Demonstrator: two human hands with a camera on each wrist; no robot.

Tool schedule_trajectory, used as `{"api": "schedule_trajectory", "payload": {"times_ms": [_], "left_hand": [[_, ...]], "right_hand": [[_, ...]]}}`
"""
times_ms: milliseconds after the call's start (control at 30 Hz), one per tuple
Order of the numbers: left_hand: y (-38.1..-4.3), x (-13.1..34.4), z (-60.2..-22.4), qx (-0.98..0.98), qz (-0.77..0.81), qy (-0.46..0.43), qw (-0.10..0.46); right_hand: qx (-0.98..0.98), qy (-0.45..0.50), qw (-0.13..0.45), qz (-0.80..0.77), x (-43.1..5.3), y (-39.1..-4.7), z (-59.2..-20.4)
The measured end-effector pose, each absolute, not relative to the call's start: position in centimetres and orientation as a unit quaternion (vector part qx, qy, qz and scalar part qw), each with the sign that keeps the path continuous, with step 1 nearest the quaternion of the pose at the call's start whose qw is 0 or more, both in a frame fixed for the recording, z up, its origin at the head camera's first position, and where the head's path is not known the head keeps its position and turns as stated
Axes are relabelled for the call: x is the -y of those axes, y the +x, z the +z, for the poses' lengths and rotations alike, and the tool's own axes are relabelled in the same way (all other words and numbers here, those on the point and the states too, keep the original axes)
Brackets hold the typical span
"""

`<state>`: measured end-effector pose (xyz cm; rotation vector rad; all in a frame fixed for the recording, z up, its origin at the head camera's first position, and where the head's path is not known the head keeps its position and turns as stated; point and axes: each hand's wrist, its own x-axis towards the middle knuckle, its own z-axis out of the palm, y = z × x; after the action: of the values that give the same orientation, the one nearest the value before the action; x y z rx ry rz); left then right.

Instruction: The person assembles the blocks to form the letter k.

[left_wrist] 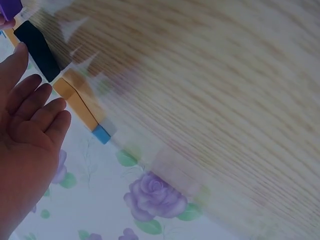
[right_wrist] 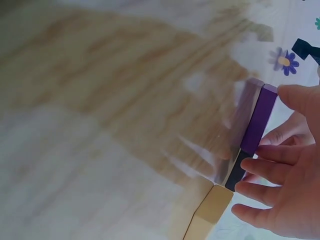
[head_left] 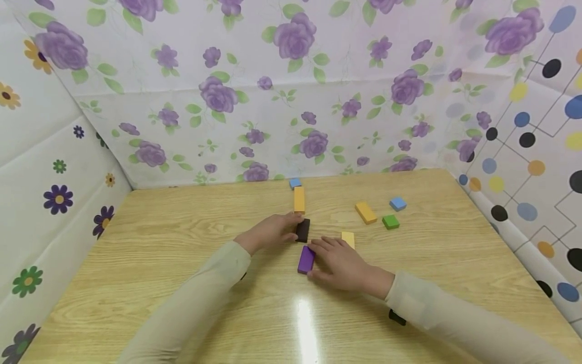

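My left hand [head_left: 273,231] lies along the left side of a black block [head_left: 302,230], its fingers loosely bent and its thumb close to the block in the left wrist view. A purple block [head_left: 306,260] sits nearer on the table, slightly slanted. My right hand [head_left: 340,264] is on its right side, holding it between the thumb near one end and the index finger near the other. Beyond the black block an orange block [head_left: 299,200] stretches away, with a blue block [head_left: 295,184] at its far end. In the right wrist view the purple block [right_wrist: 260,119] meets the black one [right_wrist: 236,172].
A pale yellow block [head_left: 347,239] lies just behind my right hand, partly covered by it. Further right are another orange block [head_left: 366,213], a green block [head_left: 390,222] and a second blue block [head_left: 397,203]. Flowered cloth [head_left: 254,101] rises behind the wooden table [head_left: 182,222].
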<state>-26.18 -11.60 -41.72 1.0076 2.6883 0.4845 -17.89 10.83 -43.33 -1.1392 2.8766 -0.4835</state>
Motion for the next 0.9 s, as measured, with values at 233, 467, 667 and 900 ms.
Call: {"api": "schedule_trajectory", "payload": {"times_ms": [233, 467, 667, 900], "left_hand": [[-26.21, 11.54, -41.88, -0.918, 0.160, 0.345, 0.111], [-26.25, 11.62, -42.02, -0.917, 0.158, 0.353, 0.100], [-26.19, 11.69, -42.10, -0.917, 0.162, 0.351, 0.095], [-25.97, 11.73, -41.95, -0.916, 0.163, 0.355, 0.088]], "right_hand": [[-0.923, -0.350, -0.012, -0.159, -10.67, -17.85, -43.29], [-0.916, -0.362, -0.035, -0.173, -10.80, -17.94, -43.31], [-0.910, -0.372, -0.052, -0.175, -10.67, -17.88, -43.14], [-0.909, -0.376, -0.057, -0.174, -10.63, -18.04, -42.95]]}}
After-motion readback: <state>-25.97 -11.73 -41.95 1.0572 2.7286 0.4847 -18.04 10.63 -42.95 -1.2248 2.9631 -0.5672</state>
